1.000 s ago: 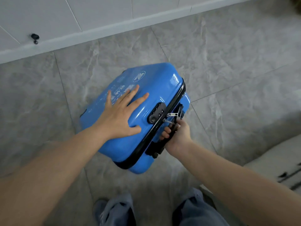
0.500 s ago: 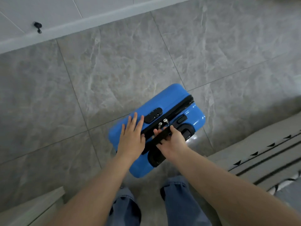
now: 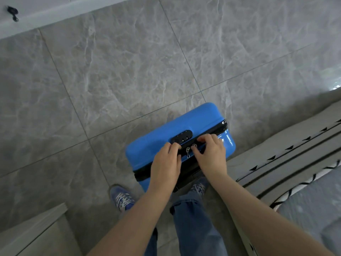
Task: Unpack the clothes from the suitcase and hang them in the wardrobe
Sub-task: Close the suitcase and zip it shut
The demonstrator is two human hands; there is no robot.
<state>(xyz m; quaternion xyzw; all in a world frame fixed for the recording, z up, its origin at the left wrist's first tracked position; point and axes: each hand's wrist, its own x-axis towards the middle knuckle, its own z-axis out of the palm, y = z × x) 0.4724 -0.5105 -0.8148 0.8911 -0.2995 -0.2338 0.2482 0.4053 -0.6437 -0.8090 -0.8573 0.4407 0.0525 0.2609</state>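
Observation:
A blue hard-shell suitcase stands on the grey tiled floor right in front of my feet, shut, its black zipper seam running across the top. A black combination lock sits beside the seam. My left hand rests on the suitcase top, fingertips bent down next to the lock. One silver zipper pull hangs free between my hands. My right hand curls over the seam, thumb and fingers pinching at a second zipper pull. No clothes are visible.
A bed with a beige, black-patterned cover borders the suitcase on the right. A pale furniture corner juts in at the lower left. White panels with a small black knob run along the far edge of the floor.
The suitcase came down from a tilted, lifted position to stand on the floor at my feet. My right hand left the handle, and both hands moved to the zipper seam.

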